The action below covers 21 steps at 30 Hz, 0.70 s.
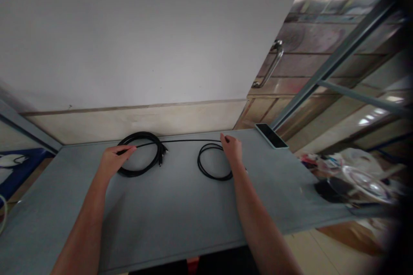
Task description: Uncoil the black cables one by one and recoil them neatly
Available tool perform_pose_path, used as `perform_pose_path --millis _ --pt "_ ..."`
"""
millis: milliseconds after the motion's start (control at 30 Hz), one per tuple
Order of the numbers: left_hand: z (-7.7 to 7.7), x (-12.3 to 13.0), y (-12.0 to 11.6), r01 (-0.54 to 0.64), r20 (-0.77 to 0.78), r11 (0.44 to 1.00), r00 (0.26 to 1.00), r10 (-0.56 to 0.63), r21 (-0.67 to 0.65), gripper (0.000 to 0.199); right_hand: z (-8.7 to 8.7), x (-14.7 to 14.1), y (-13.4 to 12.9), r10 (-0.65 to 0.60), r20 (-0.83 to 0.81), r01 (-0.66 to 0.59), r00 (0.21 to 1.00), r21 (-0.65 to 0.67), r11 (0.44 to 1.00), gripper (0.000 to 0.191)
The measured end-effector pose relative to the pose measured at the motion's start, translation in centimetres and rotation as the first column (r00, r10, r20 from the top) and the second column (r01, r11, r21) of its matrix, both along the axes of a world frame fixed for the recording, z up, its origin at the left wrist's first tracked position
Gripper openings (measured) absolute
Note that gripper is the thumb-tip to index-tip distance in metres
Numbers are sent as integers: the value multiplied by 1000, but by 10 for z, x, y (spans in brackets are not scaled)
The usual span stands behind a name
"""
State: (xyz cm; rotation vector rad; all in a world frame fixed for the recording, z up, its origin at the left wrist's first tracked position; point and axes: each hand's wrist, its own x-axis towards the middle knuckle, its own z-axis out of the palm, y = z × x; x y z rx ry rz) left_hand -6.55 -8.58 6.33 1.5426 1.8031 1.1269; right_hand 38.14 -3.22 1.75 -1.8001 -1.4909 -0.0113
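A thin black cable (190, 140) is stretched nearly straight between my two hands, above the grey table. My left hand (115, 158) pinches it at the left side of a thick coil of black cables (138, 174), whose plug ends show at its right edge. My right hand (231, 149) is closed on the cable's other end of the stretch. Just below and left of my right hand lies a smaller loose black coil (211, 177) on the table, partly covered by my right wrist.
The grey table (174, 219) stands against a white wall (145, 43). A phone (271, 135) lies near its back right corner. Right of that are a metal frame post and a door handle (272, 66). A black container (334, 189) and blurred clutter sit at the right edge.
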Motion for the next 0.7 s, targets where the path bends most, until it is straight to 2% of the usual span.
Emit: perform_pose_path --millis 100,167,300,400,467,533,600,700 --pt "-1 7 -1 141 156 988 979 -130 -61 46 -1 0 0 -21 22 20 1000 39 999 48" --pt "-1 10 -2 280 255 955 934 -248 -97 53 -2 2 1 -20 28 19 999 56 998 47" --pt "-1 11 -8 554 454 800 788 -416 -231 66 -6 2 2 60 41 -61 997 32 998 45" --pt "-4 15 -13 654 546 700 713 -441 -289 72 -7 -5 1 181 67 -181 981 0 983 44" --pt "-7 24 -14 686 584 664 681 -441 -297 72 -7 -14 -1 240 81 -240 967 -9 971 44" --pt "-10 40 -15 699 615 657 658 -434 -284 69 -5 -23 -4 275 92 -275 957 -16 961 44" --pt "-13 58 -15 694 656 674 635 -408 -253 67 -3 -33 -6 300 98 -300 949 -22 954 45" --pt "-20 85 -17 647 669 733 641 -376 -208 58 1 -48 -11 396 79 -395 915 -24 918 44"
